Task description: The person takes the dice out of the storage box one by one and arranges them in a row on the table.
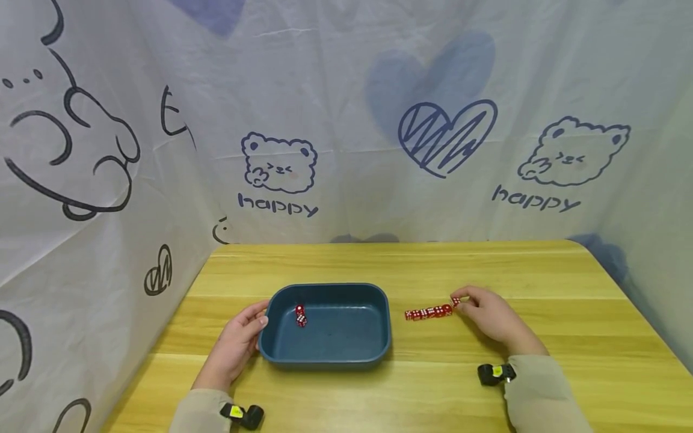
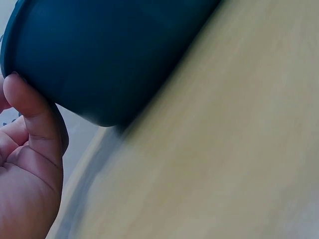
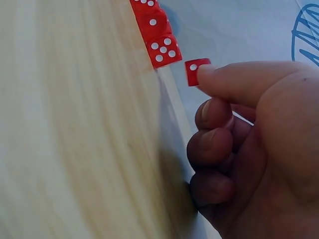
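A dark teal plastic basin (image 1: 325, 364) stands on the table left of centre, with a small cluster of red dice (image 1: 301, 319) in its left part. My left hand (image 1: 236, 340) grips the basin's left side, thumb near the rim; the other fingers are partly hidden behind the wall. To the basin's right, several red dice with white pips form a row (image 1: 428, 313) on the table. Between thumb and forefinger my right hand (image 1: 495, 319) pinches a single red die (image 3: 193, 72), just off the row's right end. In the right wrist view its other fingers are curled.
The yellow wood-grain table (image 1: 433, 391) reaches back to a pale curtain (image 1: 346, 120) printed with hearts and bears. More curtain hangs along the left and right sides. A small black camera is strapped at each wrist.
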### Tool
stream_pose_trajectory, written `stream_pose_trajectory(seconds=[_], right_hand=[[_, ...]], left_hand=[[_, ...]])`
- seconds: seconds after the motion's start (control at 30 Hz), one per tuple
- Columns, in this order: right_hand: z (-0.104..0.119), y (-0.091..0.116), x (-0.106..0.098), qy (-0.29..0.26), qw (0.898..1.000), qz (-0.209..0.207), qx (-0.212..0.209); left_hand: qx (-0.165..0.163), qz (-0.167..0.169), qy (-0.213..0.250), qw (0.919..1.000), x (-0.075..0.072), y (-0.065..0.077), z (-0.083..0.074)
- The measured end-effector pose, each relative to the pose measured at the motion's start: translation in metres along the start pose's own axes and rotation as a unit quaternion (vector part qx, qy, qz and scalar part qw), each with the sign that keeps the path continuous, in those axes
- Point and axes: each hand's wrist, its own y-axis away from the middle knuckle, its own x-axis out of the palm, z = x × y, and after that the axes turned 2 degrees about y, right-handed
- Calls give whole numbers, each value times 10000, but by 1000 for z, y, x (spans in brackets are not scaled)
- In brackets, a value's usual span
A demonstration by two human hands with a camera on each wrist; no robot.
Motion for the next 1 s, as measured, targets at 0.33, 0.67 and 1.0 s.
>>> stream_pose_trajectory(seconds=[0.33, 0.67, 1.0], right_hand=[[-1, 0, 1, 257, 9997, 45, -9], [2, 0, 3, 492, 9987, 153, -9], [4, 2, 2, 633, 9978, 182, -62]], left_hand=[[-23, -49, -48, 10000, 2, 1, -2], [53, -57, -65, 9999, 3, 1, -2], [21, -119, -85, 9999, 3, 2, -1]])
